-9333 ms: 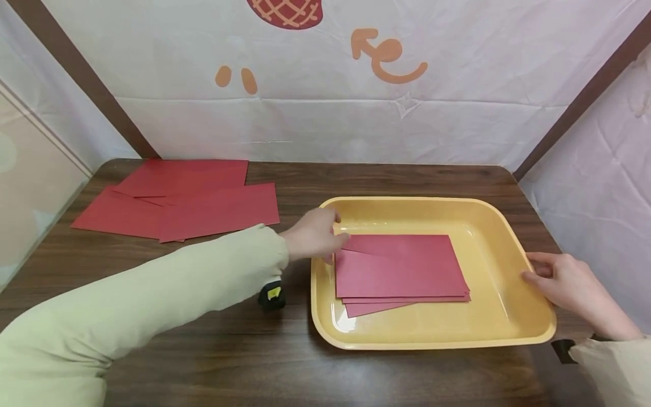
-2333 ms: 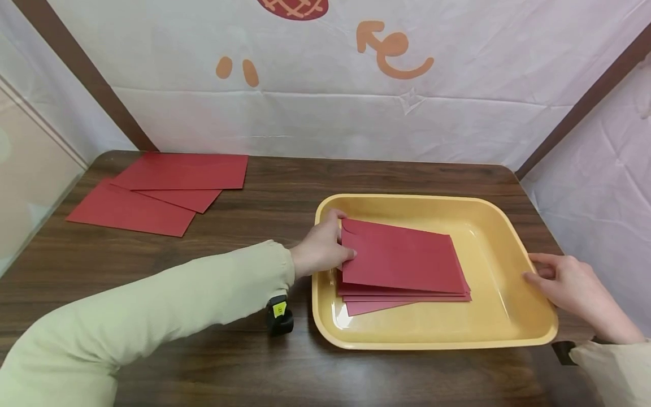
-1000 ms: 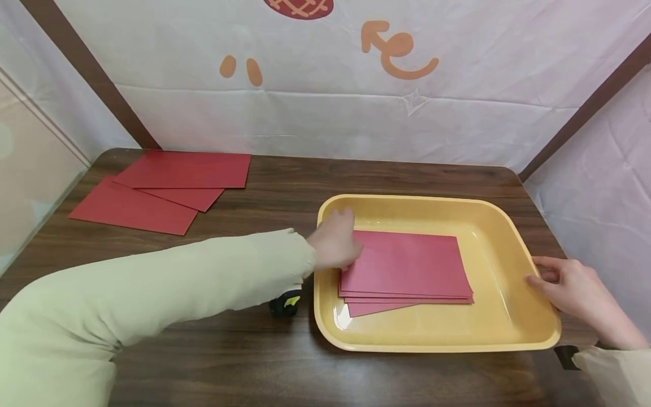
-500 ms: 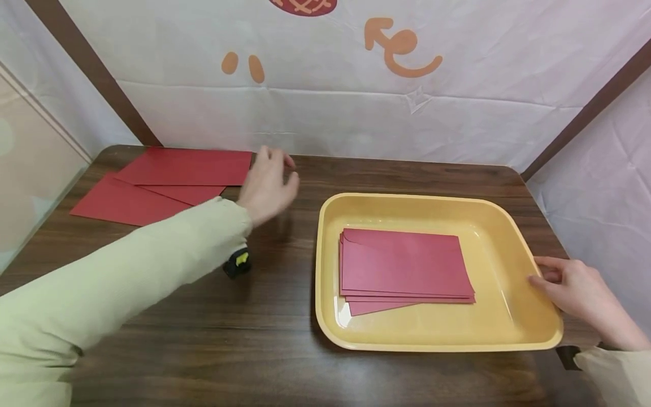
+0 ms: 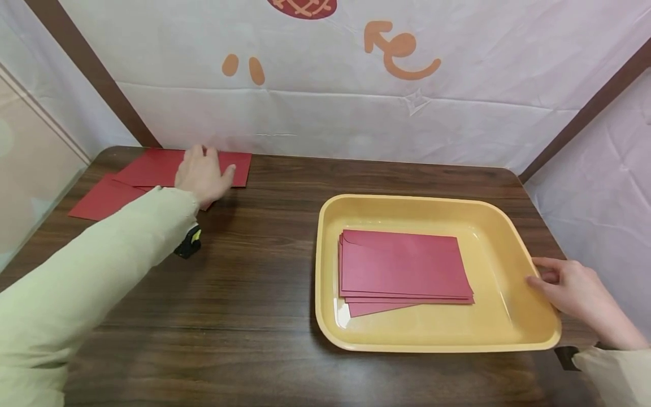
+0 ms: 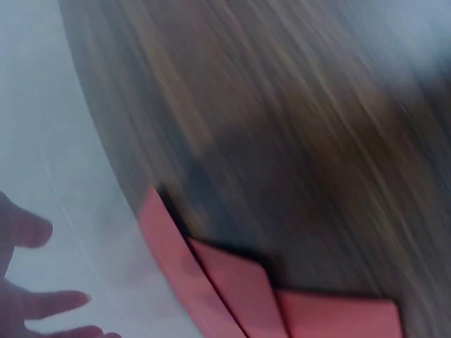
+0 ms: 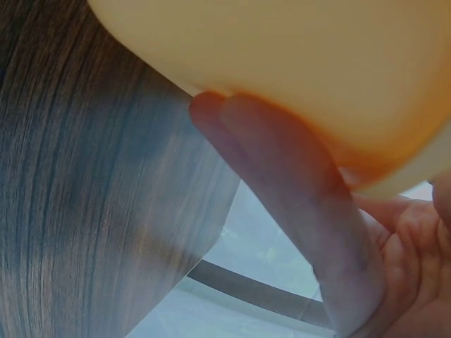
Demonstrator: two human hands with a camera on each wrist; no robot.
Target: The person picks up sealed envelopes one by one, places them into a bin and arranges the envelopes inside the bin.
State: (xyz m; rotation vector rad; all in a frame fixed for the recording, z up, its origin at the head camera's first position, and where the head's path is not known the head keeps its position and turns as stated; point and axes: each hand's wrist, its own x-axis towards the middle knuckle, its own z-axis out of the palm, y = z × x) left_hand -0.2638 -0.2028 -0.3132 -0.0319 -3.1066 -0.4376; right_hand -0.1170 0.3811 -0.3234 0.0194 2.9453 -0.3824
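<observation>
Three red envelopes (image 5: 152,164) lie overlapping at the table's back left. My left hand (image 5: 203,176) is over them with fingers spread, holding nothing; it hides part of them. In the left wrist view its fingers (image 6: 53,304) stand apart beside the envelopes (image 6: 338,313). A yellow tray (image 5: 432,347) holds a stack of red envelopes (image 5: 402,263), the top one with its flap edge at the left. My right hand (image 5: 577,291) grips the tray's right side, thumb at the rim. In the right wrist view a finger (image 7: 282,162) lies against the tray's outside (image 7: 282,49).
Everything stands on a dark wood-grain table (image 5: 244,294). A white printed cloth (image 5: 330,118) hangs right behind the table's back edge, with more cloth at both sides. Tabletop separates the loose envelopes from the tray.
An envelope from the left group was laid on the tray's stack and let go. My left hand then moved left, back over the remaining envelopes. The right hand has stayed on the tray.
</observation>
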